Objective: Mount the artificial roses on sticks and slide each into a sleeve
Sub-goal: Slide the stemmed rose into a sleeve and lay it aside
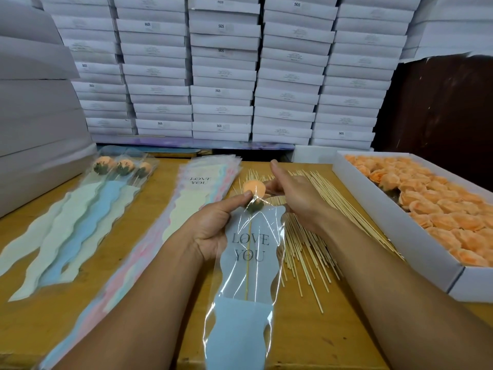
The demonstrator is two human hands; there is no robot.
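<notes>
A peach artificial rose (pixel 254 188) on a thin stick sits inside a clear sleeve (pixel 246 284) with a pale blue wavy insert printed "LOVE YOU". My left hand (pixel 213 225) grips the sleeve's left edge, its thumb pressing beside the rose. At the top right of the sleeve my right hand (pixel 296 194) pinches the plastic near the flower head. The stick runs down the middle of the sleeve. The lower end of the sleeve hangs over the table's front.
Three sleeved roses (pixel 120 166) lie at the left. A stack of empty sleeves (pixel 197 188) lies in the middle. Loose wooden sticks (pixel 306 236) spread under my right hand. A white box (pixel 394 222) of peach roses stands at the right. White cartons (pixel 221 76) are stacked behind.
</notes>
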